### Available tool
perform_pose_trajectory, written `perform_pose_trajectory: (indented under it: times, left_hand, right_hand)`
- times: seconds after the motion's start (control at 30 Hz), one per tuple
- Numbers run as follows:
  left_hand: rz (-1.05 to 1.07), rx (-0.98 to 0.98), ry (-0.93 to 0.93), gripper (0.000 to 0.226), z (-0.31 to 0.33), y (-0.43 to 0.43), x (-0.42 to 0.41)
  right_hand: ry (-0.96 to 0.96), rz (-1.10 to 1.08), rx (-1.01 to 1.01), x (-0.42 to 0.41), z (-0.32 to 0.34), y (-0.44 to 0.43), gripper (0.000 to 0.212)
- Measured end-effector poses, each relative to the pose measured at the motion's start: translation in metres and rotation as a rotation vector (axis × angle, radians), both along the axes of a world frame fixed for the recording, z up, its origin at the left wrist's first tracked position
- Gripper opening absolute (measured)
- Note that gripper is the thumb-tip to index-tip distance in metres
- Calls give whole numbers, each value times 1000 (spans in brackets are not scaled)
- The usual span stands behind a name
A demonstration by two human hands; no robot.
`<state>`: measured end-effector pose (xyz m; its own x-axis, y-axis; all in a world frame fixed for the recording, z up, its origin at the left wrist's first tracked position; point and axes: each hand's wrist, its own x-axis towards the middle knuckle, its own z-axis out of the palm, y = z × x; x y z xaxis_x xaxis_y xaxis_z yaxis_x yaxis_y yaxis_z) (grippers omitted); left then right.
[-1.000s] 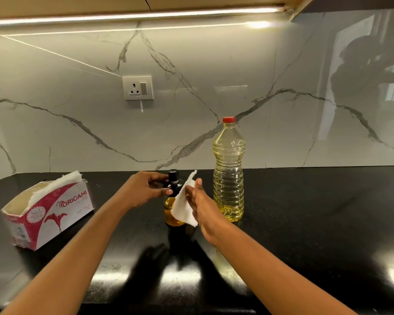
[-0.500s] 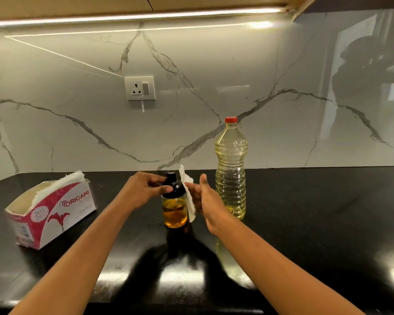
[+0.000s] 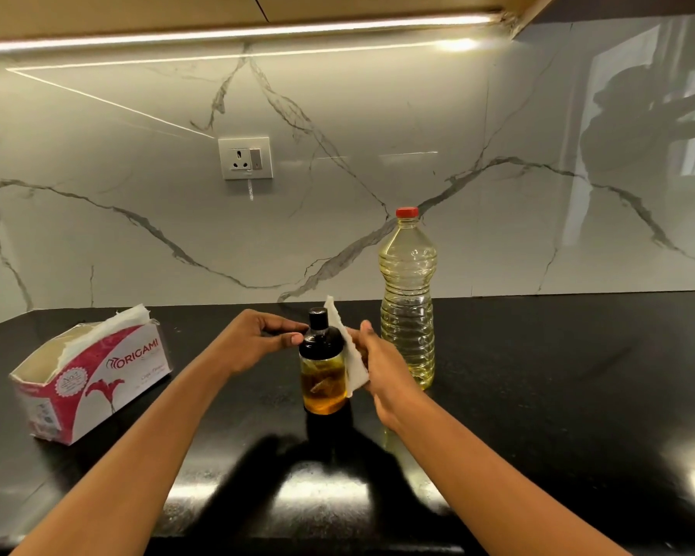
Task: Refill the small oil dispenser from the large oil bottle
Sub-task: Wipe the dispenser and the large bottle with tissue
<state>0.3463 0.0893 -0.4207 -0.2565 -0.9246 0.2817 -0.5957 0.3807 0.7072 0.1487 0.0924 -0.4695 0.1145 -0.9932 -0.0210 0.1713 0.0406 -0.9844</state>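
The small oil dispenser (image 3: 324,375), clear glass with a black top and amber oil inside, stands upright on the black counter (image 3: 558,395). My left hand (image 3: 257,341) pinches its black top from the left. My right hand (image 3: 382,367) presses a white tissue (image 3: 348,351) against the dispenser's right side. Just behind and to the right stands the large oil bottle (image 3: 408,302), clear plastic with a red cap screwed on and pale yellow oil low inside.
An open red and white tissue box (image 3: 93,375) lies on the counter at the left, tissues sticking out. A marble wall with a power socket (image 3: 245,157) backs the counter. The counter's front edge runs along the bottom.
The tissue has slid from the dispenser's front round to its right side, uncovering the glass. My left hand has kept its hold on the black top.
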Motion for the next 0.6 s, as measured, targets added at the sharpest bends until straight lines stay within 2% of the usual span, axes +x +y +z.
perform_pose_trajectory:
  times: [0.17, 0.3, 0.4, 0.6]
  left_hand:
    - [237, -196, 11, 24, -12, 5, -11]
    - [330, -260, -20, 37, -17, 16, -34]
    - [375, -248, -24, 43, -16, 14, -38]
    - [284, -118, -38, 40, -8, 6, -26]
  right_hand:
    - [53, -54, 9, 2, 4, 4, 38]
    - [59, -34, -8, 10, 15, 5, 42]
    - [107, -37, -31, 16, 21, 8, 46]
    - [95, -5, -64, 2, 0, 12, 42]
